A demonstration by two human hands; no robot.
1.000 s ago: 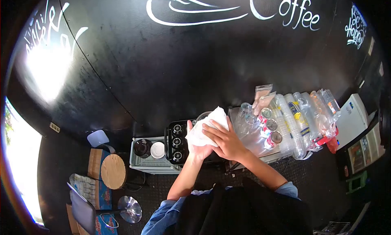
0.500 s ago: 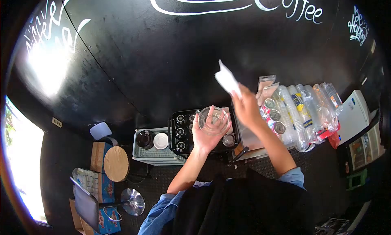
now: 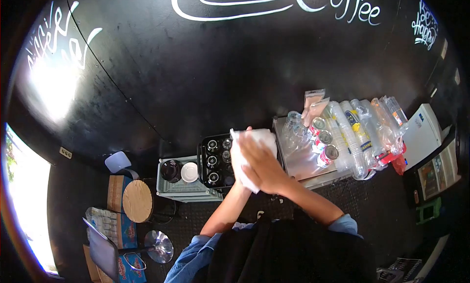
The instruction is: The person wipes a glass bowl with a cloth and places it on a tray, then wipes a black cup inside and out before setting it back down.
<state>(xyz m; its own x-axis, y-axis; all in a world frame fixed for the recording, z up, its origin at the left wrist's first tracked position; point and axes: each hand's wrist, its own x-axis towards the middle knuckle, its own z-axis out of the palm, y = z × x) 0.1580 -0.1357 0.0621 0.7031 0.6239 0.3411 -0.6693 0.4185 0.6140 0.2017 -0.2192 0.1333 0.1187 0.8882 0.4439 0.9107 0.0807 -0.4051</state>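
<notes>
Grip: my right hand (image 3: 262, 164) pressing over my left hand (image 3: 241, 186), fingers blurring or hiding; clasp of either, I cannot tell. Black rectangular tray (image 3: 200, 160) of upturned clear glasses (image 3: 212, 161): standing just left. White cloth (image 3: 268, 137): covering my left palm again, suggesting renewed wiping. Clear round glass dish: hiding, presumably between cloth and palm.

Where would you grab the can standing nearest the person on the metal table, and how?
Best, I think, to grip the nearest can around its round labelled side, coming from the left: it stands upright with bare metal tabletop there, while another can stands just behind and stacked plastic cups crowd its right.
</notes>
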